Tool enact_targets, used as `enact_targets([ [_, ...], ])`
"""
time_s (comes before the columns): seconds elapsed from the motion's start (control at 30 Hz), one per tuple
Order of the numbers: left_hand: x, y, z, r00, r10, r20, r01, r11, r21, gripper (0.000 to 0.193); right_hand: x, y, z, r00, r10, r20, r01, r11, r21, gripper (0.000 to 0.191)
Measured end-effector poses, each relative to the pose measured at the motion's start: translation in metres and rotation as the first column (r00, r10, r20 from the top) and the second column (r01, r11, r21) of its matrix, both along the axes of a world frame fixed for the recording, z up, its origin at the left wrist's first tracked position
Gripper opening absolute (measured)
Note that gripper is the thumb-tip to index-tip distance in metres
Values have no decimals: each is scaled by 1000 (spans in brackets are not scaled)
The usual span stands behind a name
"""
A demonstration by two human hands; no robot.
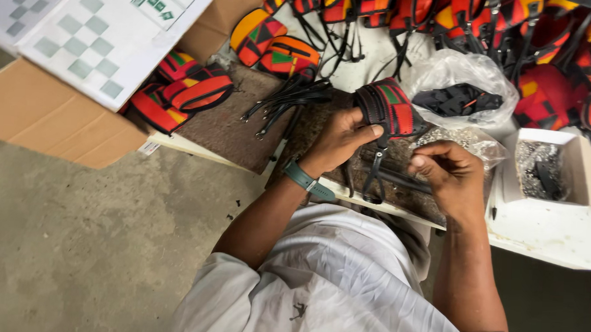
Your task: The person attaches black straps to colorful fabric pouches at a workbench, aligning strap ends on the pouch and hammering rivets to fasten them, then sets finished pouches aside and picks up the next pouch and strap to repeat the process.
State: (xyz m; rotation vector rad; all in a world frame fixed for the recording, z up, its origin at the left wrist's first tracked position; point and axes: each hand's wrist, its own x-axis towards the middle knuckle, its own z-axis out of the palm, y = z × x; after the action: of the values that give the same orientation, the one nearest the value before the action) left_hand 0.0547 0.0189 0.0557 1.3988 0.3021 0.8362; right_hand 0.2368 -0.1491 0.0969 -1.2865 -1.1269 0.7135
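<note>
My left hand [341, 140] grips a red, black and green patterned sandal upper [390, 109] with black trim, pressing it down on the worn work board [226, 127]. A teal watch sits on that wrist. My right hand [447, 172] is just to the right of it, fingers pinched together on something small that I cannot make out, beside a black strap [376, 178] that hangs from the upper. A black tool handle [400, 181] lies under my right hand.
Several black straps [286, 100] lie on the board. More patterned uppers sit at left [183, 90] and along the top [406, 9]. A plastic bag of black parts [458, 93], a white box of small metal pieces [538, 169], and a cardboard box [55, 115] surround the board.
</note>
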Motion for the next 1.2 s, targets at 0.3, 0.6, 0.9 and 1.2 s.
enact_targets([
  [0.3,6,-7,6,996,-35,81,39,997,-60,23,-7,-4,10,982,8,-190,2,998,56,13],
  [0.6,6,-9,11,995,95,7,-95,995,13,22,-17,3,24,998,-37,-46,41,996,81,11],
  [0.9,3,-13,27,992,67,108,-71,997,35,26,-22,10,36,1000,-17,27,12,988,154,15],
  [1.2,2,-19,32,994,53,97,-54,998,15,22,-37,9,60,967,-154,201,101,962,252,18],
])
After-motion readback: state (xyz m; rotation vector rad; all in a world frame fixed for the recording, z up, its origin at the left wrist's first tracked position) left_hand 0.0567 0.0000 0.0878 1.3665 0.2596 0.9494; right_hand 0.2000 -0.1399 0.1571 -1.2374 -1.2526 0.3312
